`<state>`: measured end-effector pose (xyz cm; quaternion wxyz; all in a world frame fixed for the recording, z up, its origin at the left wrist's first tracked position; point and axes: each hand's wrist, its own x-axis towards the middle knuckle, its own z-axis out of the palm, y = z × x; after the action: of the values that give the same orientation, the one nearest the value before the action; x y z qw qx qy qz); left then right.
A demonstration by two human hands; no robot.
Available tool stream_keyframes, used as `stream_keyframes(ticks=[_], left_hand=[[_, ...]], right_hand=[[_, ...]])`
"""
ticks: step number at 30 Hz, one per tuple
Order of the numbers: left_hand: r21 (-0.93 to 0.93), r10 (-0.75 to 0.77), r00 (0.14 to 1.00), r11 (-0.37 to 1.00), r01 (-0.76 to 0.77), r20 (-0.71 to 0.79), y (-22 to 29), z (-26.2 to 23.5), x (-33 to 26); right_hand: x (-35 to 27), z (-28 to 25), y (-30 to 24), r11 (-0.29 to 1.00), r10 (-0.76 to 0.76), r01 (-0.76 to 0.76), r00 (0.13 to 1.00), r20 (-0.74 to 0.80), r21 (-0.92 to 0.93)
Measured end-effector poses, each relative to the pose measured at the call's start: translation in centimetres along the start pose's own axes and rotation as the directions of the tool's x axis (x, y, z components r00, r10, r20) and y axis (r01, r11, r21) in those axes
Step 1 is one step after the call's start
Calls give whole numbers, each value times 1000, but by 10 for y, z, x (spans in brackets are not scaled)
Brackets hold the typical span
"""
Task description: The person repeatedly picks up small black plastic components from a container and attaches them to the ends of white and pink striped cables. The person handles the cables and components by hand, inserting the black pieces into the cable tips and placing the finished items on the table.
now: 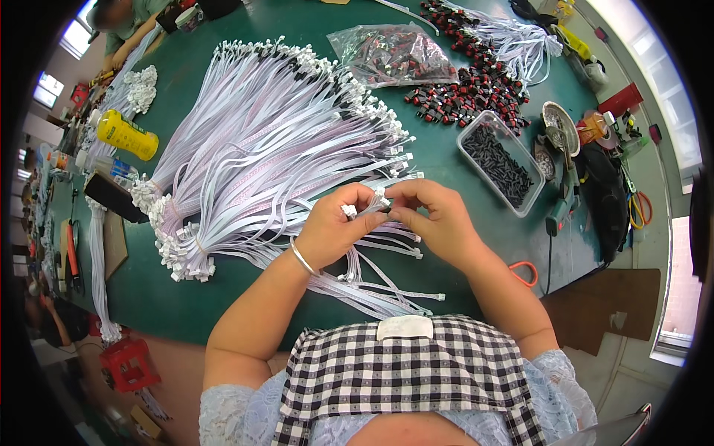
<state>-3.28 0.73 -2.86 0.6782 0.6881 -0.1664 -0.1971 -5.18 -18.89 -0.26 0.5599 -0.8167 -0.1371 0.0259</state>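
In the middle of the head view, my left hand (331, 227) is closed in a pinch around the ends of ribbon cables with white plugs (381, 196). My right hand (439, 212) meets it from the right, thumb and forefinger pressed together beside the plugs. Whatever its fingertips hold is mostly hidden; a small dark bit shows between the hands. A large fanned pile of pale ribbon cables (245, 156) lies beyond and to the left, white plugs at both ends. Several loose ribbon cables (372, 299) trail beneath my hands toward the near edge.
A clear plastic tub (532, 195) of short black pieces stands right. Behind it lie red-and-black parts (476, 97) and a clear bag (387, 53). A yellow bottle (126, 135) is left. Orange-handled scissors (524, 273) lie near my right forearm. Another person sits far left.
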Motion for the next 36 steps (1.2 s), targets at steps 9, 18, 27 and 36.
stream_keyframes(ticks=[9,18,27,36], left_hand=[[-8,6,995,1000,-5,102,-2,-12,1],[-184,-123,987,973,140,103,-3,-9,2],[-45,-125,988,991,130,88,-8,-4,3],[18,220,975,975,-219,-31,-4,1,5]], right_hand=[[-1,1,9,979,158,-163,986,49,120],[1,-2,9,994,60,-65,996,70,83],[2,0,-2,992,77,-67,992,97,-103],[-2,-14,8,949,36,-18,998,51,-314]])
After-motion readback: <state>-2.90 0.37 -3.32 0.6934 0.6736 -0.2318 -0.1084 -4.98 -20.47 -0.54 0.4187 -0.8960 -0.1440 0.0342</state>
